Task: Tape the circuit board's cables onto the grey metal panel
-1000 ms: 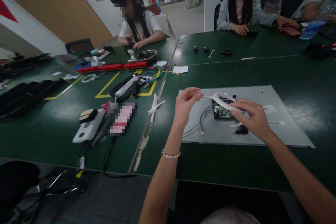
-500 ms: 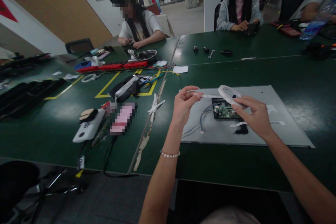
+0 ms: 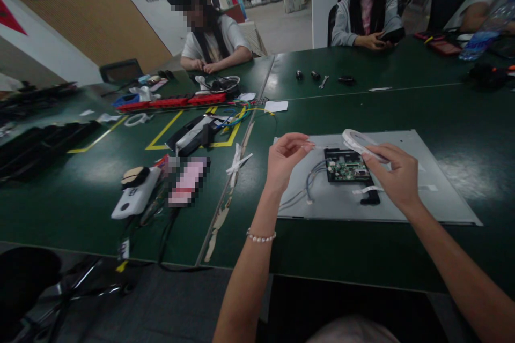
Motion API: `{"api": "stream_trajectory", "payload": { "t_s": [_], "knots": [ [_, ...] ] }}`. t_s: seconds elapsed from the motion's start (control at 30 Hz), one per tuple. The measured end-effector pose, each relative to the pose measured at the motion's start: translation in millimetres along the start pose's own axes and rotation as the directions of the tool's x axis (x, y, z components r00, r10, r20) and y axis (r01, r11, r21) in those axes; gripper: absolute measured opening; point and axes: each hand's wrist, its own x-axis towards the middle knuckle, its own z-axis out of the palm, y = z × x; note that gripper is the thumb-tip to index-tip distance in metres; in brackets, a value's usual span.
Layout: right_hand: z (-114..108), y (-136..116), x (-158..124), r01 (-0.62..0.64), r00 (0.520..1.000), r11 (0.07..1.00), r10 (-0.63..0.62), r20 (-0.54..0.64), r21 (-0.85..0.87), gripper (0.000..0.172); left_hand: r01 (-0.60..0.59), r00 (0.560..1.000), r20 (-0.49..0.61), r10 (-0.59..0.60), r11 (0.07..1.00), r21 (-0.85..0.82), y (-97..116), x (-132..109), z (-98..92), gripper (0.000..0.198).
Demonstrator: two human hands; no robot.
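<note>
My right hand [image 3: 396, 174] is closed on a roll of white tape [image 3: 356, 141], held tilted above a grey metal panel [image 3: 418, 158]. Pulled out to the left of the roll is a thin strip of tape [image 3: 325, 147], its end pinched between the thumb and fingers of my left hand [image 3: 286, 158]. Below the roll, a green circuit board [image 3: 348, 170] sits in a black frame on the panel. Grey-blue cables [image 3: 309, 182] run out of its left side. A short piece of white tape [image 3: 363, 190] lies across a black part [image 3: 370, 197] just under the board.
Left of the panel lie crossed white tape scraps [image 3: 238, 163], a pink-screened phone [image 3: 189, 182], a white device [image 3: 137, 193] and a black box [image 3: 195, 133]. Red trays [image 3: 169, 103] stand farther back. Across the table sit several people, beside a small wrench [image 3: 324, 82].
The tape roll has moved slightly right with my right hand and turned more edge-on, showing more of the circuit board. My left hand has barely moved, still pinching the strip.
</note>
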Motion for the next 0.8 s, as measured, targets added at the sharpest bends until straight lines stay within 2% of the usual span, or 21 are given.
{"api": "stream_trajectory", "payload": {
  "t_s": [0.17,0.27,0.37,0.43,0.63,0.7,0.8],
  "knots": [
    [-0.4,0.3,-1.2,0.023,1.000,0.999,-0.023,-0.002,-0.022,0.017,-0.056,0.998,-0.024,0.059,0.993,0.108,-0.3,0.6,-0.3,0.022],
    [1.3,3.1,-2.8,0.129,0.991,0.983,-0.132,-0.016,-0.131,0.016,-0.117,0.993,0.026,0.114,0.953,0.278,1.7,-0.6,0.5,0.018],
    [5.1,6.5,-4.8,0.277,0.959,0.920,-0.283,0.022,-0.277,0.013,-0.193,0.980,0.069,0.185,0.820,0.538,0.2,-2.4,2.5,0.013],
    [7.3,7.6,-6.0,0.351,0.935,0.877,-0.347,0.073,-0.329,0.012,-0.207,0.973,0.065,0.219,0.727,0.655,-4.2,-2.7,3.1,0.012],
    [8.4,7.0,-7.7,0.454,0.891,0.810,-0.420,0.171,-0.372,0.014,-0.198,0.964,0.045,0.263,0.590,0.782,-15.9,-0.5,-1.6,0.024],
    [8.7,6.5,-8.4,0.461,0.887,0.807,-0.419,0.192,-0.370,0.016,-0.247,0.956,0.116,0.271,0.521,0.817,-14.2,-1.2,-0.5,0.026],
    [10.1,5.3,-9.4,0.469,0.883,0.803,-0.414,0.223,-0.367,0.015,-0.385,0.921,0.323,0.217,0.393,0.835,-8.2,-5.2,7.7,0.019]
  ]
}}
